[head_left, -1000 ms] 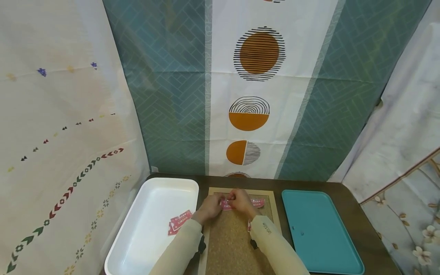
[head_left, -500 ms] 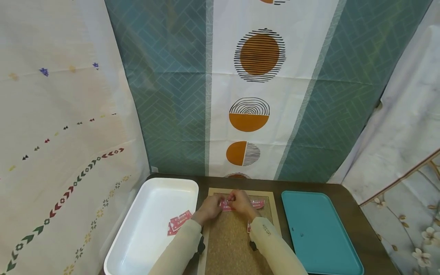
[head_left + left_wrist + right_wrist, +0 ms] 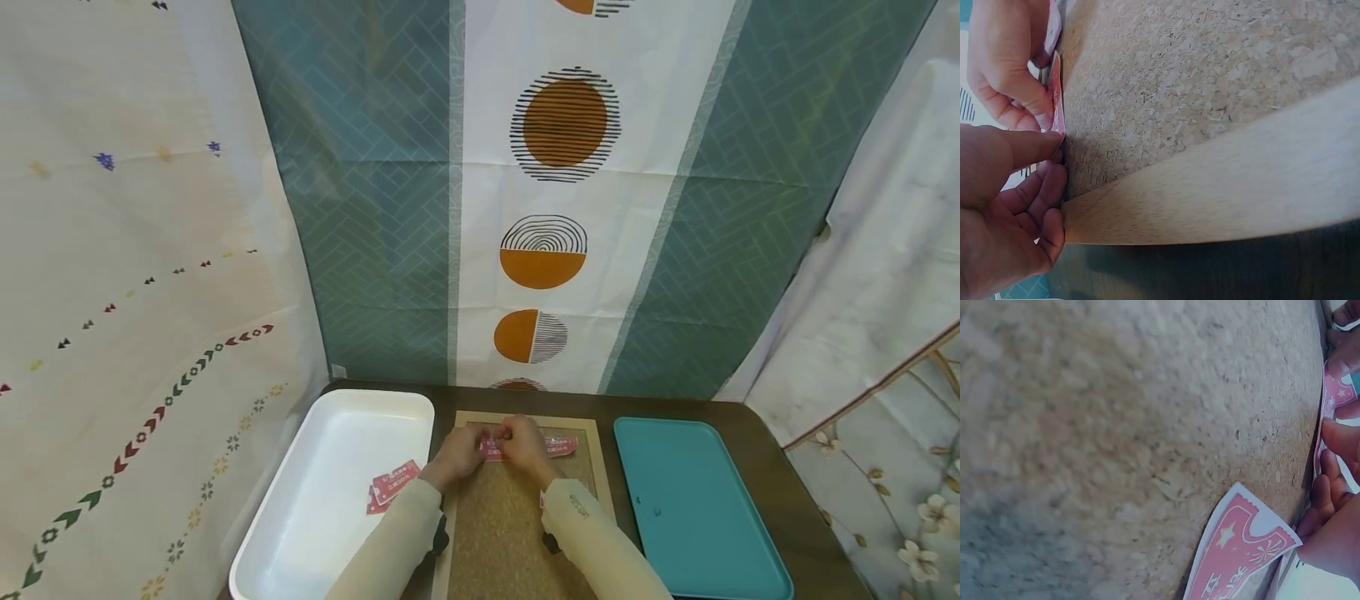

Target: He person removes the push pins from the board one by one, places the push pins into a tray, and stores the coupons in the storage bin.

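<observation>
A pink paper coupon (image 3: 492,451) lies against the top of a cork board (image 3: 495,508) with a pale wooden frame. My left hand (image 3: 459,454) pinches its left end, the thumb (image 3: 1038,147) on the paper's corner. Close beside it, my right hand (image 3: 525,443) holds the same coupon with bent fingers; whether a pin is between the fingertips is hidden. A second coupon (image 3: 562,446) is on the board to the right of my right hand. Large in the right wrist view is a coupon (image 3: 1225,550) standing partly off the cork.
Left of the board stands a white tray (image 3: 315,500) with a few pink coupons (image 3: 393,482) in it. A teal tray (image 3: 697,508) at the right bears small dark specks (image 3: 657,512). The dark table (image 3: 757,467) meets hanging curtains behind.
The head view has tilted slightly. Both hands stay at the same coupon with hardly any movement, and the right sleeve now covers more of a coupon edge below it.
</observation>
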`<state>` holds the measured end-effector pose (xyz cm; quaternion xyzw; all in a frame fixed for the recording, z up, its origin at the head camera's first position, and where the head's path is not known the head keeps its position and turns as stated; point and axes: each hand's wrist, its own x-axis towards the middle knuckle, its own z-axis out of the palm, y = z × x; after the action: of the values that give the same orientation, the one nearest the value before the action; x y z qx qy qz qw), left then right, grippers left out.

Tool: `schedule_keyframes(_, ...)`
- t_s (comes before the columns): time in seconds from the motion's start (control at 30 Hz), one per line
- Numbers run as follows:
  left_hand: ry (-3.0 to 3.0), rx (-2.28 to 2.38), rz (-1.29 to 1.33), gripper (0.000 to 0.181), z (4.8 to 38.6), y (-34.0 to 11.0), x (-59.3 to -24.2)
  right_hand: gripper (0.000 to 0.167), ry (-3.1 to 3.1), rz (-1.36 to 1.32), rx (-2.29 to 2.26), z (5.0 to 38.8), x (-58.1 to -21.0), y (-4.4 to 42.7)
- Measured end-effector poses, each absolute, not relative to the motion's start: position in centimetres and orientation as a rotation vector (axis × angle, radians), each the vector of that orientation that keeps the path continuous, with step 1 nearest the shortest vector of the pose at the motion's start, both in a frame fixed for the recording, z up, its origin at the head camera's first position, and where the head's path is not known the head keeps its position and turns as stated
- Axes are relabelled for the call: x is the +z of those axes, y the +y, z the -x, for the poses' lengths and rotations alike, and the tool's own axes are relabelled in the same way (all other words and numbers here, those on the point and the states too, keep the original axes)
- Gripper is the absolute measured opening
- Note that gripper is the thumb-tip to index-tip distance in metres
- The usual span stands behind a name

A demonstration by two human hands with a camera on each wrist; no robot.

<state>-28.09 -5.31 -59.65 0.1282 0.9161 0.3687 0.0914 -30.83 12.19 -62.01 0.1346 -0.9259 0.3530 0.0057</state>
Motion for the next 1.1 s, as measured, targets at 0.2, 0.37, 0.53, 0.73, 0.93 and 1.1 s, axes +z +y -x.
schedule_keyframes(0.2, 2.691, 1.141, -0.323, 0.029, 27.7, -5.4, -59.8, 0.011, -2.917, -0.468, 0.989, 30.7, -61.7, 12.1)
schedule_keyframes(0.37, 2.71, 1.151, -0.288, 0.033, 27.4, -5.5, -59.5, 0.009, -2.922, -0.467, 1.018, 30.5, -60.8, 12.2)
schedule_keyframes(0.53, 2.717, 1.171, -0.258, 0.034, 27.3, -5.6, -59.1, 0.007, -2.937, -0.471, 1.02, 30.4, -60.0, 12.5)
schedule_keyframes(0.73, 2.743, 1.166, -0.289, 0.032, 27.2, -5.8, -58.5, 0.008, -2.953, -0.469, 1.228, 29.9, -59.0, 13.2)
schedule_keyframes(0.93, 2.838, 1.136, -0.323, 0.03, 26.8, -6.2, -57.6, 0.004, -2.906, -0.529, 1.34, 29.2, -59.0, 14.2)
schedule_keyframes(1.1, 2.829, 1.14, -0.293, 0.032, 26.6, -6.3, -56.7, 0.006, -2.892, -0.622, 1.275, 29.1, -59.2, 15.0)
